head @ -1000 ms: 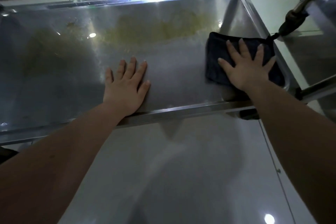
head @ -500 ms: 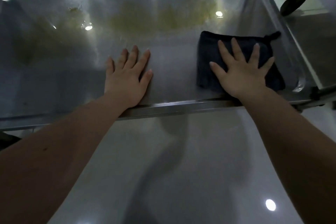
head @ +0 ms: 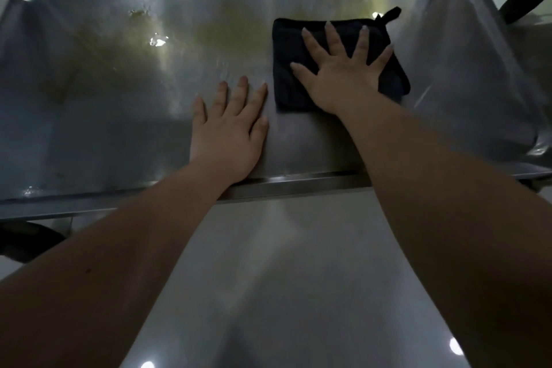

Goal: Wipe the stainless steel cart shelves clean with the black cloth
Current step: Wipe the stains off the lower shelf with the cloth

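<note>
Fingers [head: 334,39] of right hand [head: 343,81] spread flat, pressing black cloth [head: 288,75] onto cart shelf [head: 98,140].
Just left of cloth, left hand [head: 227,134] lies flat on the steel, fingers straight and close together. Cloth looks soft and light and probably bunches, so press from its centre. Beyond cloth and to its left, yellowish smears [head: 230,27]; glossy floor [head: 298,278] below.

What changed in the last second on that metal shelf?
The right hand, pressing flat, slid the black cloth leftward from the right end of the shelf, close to the left hand and up to the yellowish smear. The left hand stayed flat by the near rim; nothing was picked up or released.
</note>
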`<act>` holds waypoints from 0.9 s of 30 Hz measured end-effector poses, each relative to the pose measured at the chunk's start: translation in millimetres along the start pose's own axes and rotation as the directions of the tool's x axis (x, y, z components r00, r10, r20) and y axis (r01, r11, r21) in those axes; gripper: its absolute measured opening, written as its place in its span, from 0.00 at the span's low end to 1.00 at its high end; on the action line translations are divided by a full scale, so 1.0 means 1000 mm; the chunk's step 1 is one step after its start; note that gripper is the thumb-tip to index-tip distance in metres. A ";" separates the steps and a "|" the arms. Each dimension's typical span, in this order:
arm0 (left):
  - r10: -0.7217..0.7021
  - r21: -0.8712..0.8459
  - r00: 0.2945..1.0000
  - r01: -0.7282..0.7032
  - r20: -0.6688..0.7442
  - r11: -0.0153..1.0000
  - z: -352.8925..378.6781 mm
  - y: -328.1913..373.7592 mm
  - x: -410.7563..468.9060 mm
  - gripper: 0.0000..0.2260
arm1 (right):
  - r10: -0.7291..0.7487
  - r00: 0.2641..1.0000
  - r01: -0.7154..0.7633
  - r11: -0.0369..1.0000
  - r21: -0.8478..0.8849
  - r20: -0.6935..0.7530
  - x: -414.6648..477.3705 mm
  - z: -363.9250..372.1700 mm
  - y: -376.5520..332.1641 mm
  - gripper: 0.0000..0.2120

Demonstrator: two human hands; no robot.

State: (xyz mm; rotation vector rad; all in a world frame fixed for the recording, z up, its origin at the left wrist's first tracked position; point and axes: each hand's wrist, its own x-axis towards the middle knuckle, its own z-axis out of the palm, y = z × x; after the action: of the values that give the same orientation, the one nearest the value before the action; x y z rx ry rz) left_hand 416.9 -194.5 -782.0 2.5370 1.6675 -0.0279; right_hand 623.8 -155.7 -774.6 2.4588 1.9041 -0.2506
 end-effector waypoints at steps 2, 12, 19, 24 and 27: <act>-0.002 -0.010 1.000 0.002 0.002 1.000 -0.001 0.000 0.000 0.26 | 0.019 1.000 -0.020 1.000 0.023 0.023 0.014 -0.005 -0.004 0.32; -0.028 -0.005 0.999 0.028 -0.039 1.000 0.001 0.000 0.002 0.27 | -0.097 0.993 0.096 0.995 -0.010 -0.071 -0.085 0.018 -0.009 0.33; -0.020 -0.028 1.000 0.020 -0.012 0.999 -0.003 0.001 0.005 0.27 | -0.079 0.996 0.077 0.996 -0.050 -0.042 -0.071 0.005 0.033 0.33; -0.019 -0.016 1.000 0.019 -0.008 1.000 -0.003 0.002 0.005 0.28 | 0.216 0.975 -0.216 0.976 0.003 -0.058 -0.051 -0.010 0.137 0.32; -0.013 0.013 1.000 0.013 0.006 1.000 -0.003 0.006 0.005 0.29 | 0.399 0.917 -0.399 0.917 0.014 -0.025 -0.054 -0.017 0.166 0.33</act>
State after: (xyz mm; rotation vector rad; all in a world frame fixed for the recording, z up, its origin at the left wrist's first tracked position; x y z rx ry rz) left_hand 423.8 -192.3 -779.2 2.5326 1.6876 -0.0468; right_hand 772.8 -247.8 -763.8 2.7905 1.3587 -0.2121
